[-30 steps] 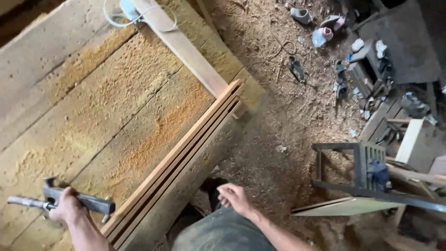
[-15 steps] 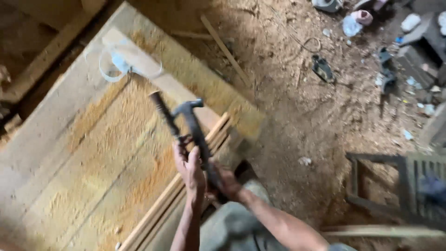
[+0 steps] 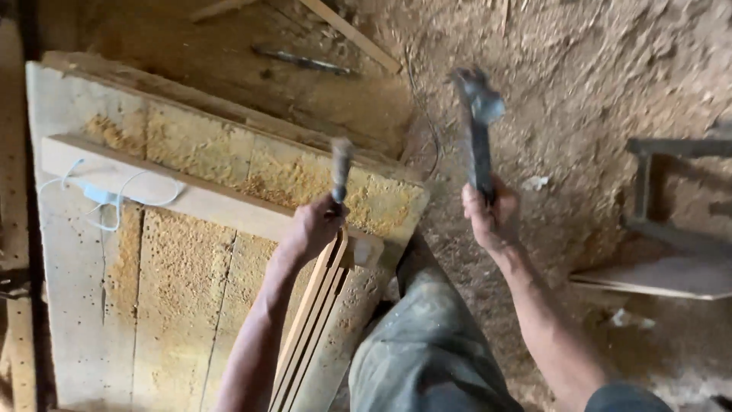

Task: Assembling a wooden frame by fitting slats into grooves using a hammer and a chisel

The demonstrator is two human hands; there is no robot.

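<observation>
The right hand (image 3: 492, 217) is clenched round the handle of a dark metal claw hammer (image 3: 479, 130), raised head-up over the sawdust floor. The left hand (image 3: 313, 227) grips a blurred dark metal rod (image 3: 340, 169), upright above the stacked thin wooden slats (image 3: 313, 320) at the edge of the sawdust-covered wooden table (image 3: 183, 252). The hammer stands to the right of the rod, their long axes roughly parallel.

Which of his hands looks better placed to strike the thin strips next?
Probably the right hand: it holds the hammer raised, clear of the bench. The left hand grips a blurred rod-like tool right above the wood strips, seemingly steadying.
</observation>
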